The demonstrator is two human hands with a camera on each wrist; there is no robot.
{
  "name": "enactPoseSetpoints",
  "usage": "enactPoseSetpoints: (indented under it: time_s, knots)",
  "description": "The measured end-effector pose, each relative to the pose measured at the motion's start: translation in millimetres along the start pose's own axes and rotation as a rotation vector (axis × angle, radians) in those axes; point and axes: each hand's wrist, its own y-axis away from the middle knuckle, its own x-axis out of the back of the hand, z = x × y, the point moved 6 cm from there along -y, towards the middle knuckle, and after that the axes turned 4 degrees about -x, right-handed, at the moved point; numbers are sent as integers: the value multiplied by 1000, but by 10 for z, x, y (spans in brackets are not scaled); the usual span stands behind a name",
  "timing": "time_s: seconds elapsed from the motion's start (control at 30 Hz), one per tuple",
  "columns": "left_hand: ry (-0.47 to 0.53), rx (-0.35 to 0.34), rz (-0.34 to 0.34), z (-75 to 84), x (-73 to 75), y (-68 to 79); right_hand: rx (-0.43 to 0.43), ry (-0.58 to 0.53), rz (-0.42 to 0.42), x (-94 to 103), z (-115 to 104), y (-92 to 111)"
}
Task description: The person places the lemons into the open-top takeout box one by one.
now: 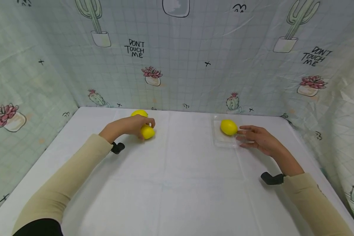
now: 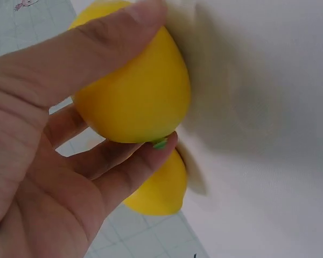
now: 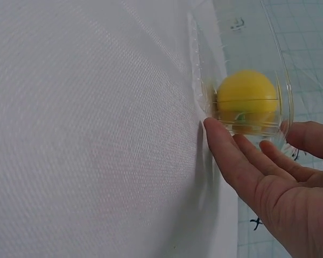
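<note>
My left hand [image 1: 129,126] grips a yellow lemon [image 1: 147,132] at the back left of the table, thumb on one side and fingers on the other. A green stem end shows on this lemon [image 2: 151,102] in the left wrist view. Just behind it lies a second lemon [image 1: 139,112], partly hidden by the hand. To the right stands a clear plastic box [image 1: 219,143] with one lemon [image 1: 228,127] inside. Beside the box's right wall is my right hand [image 1: 261,140], its fingers extended and loosely spread; the right wrist view shows the fingertips at the clear wall [image 3: 284,64].
A white cloth [image 1: 188,183] covers the table. Behind and at the sides hangs a sheet [image 1: 183,65] printed with cacti and words. Black wrist mounts [image 1: 272,178] stick out below both sleeves.
</note>
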Motion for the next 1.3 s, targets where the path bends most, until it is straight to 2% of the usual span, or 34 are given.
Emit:
enactPoseSetpoints:
  time_s: [0.13, 0.3, 0.47, 0.53, 0.7, 0.83, 1.0, 1.1, 1.3]
  knots:
    - [-6, -40, 45, 65, -14, 34, -8, 0, 6, 2, 5, 12]
    - [24, -86, 197, 128, 9, 78, 4, 3, -2, -14, 0, 32]
    - [112, -107, 376, 184, 69, 146, 1, -1, -8, -42, 5, 25]
    - [205, -88, 413, 195, 82, 163, 0, -1, -7, -46, 5, 28]
    - [456, 1, 459, 168, 90, 184, -8, -4, -7, -34, 10, 26]
    - [557, 18, 517, 146, 128, 206, -2, -5, -2, -12, -6, 7]
    - [664, 40, 524, 127, 117, 250, -10, -2, -6, -30, -22, -11]
    - [742, 22, 504, 146, 86, 250, -17, 0, -5, -40, -18, -7]
    - [993, -94, 493, 221, 35, 217, -7, 11, 7, -35, 7, 13]
